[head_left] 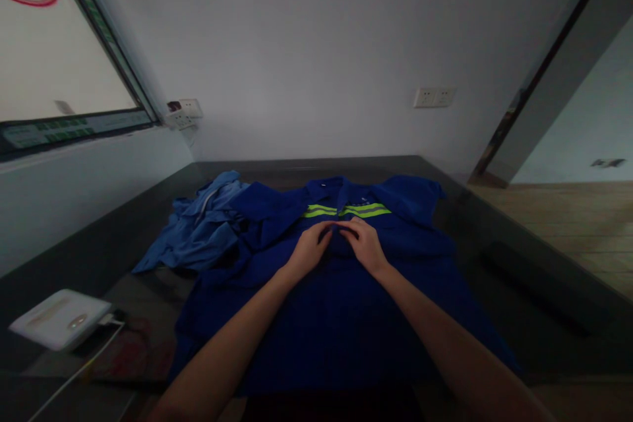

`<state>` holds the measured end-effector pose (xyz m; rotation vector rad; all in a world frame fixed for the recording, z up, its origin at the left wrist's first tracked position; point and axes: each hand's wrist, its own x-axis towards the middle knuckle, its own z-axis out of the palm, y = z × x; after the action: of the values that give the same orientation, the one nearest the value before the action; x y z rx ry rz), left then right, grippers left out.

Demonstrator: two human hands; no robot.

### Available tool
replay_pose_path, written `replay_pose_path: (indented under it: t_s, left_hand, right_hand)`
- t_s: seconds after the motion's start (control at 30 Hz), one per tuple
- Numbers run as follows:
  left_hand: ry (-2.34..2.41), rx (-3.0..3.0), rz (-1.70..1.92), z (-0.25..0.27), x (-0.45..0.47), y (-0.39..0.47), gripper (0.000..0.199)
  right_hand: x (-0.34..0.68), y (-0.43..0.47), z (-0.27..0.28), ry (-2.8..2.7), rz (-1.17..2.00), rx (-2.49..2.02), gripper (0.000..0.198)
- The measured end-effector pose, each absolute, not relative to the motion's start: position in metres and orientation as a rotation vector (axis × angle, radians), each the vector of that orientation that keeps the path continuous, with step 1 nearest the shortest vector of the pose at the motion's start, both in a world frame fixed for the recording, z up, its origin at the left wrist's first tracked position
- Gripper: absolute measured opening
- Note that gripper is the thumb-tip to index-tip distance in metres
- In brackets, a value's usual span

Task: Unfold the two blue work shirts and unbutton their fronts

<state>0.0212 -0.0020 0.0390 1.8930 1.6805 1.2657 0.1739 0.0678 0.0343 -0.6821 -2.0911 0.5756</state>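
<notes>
A dark blue work jacket [316, 316] with yellow-green reflective stripes lies spread on the dark table, collar toward the wall. My left hand [312, 242] and my right hand [364, 242] meet over the middle of its front, just below the stripes. Fingers of both hands are closed on a small raised bit of the jacket's front, fingertips almost touching. Whatever fastening may sit between the fingertips is too small and dark to make out. The jacket's left-side sleeve is bunched beside a lighter blue garment [198, 231].
The crumpled lighter garment lies on the table's left. A white device [62, 318] with a plugged-in cable rests at the near left. A dark long object [539, 283] is on the right. Wall sockets [435, 97] are above the dark tabletop [455, 204], which ends at the right.
</notes>
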Motion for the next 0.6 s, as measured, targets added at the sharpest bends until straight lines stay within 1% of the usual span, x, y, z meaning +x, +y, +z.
replay_pose_path:
  t_s: [0.23, 0.6]
  left_hand:
    - [1.673, 1.803, 1.277, 0.0412, 0.0220, -0.0007, 0.023]
    - [1.680, 1.772, 1.312, 0.0371, 0.0211, 0.0023, 0.022]
  right_hand:
    - [0.1721, 0.0629, 0.0354, -2.035, 0.586, -0.674, 0.027]
    - [0.1711, 0.0609, 0.0358, -1.956, 0.659, -0.699, 0.026]
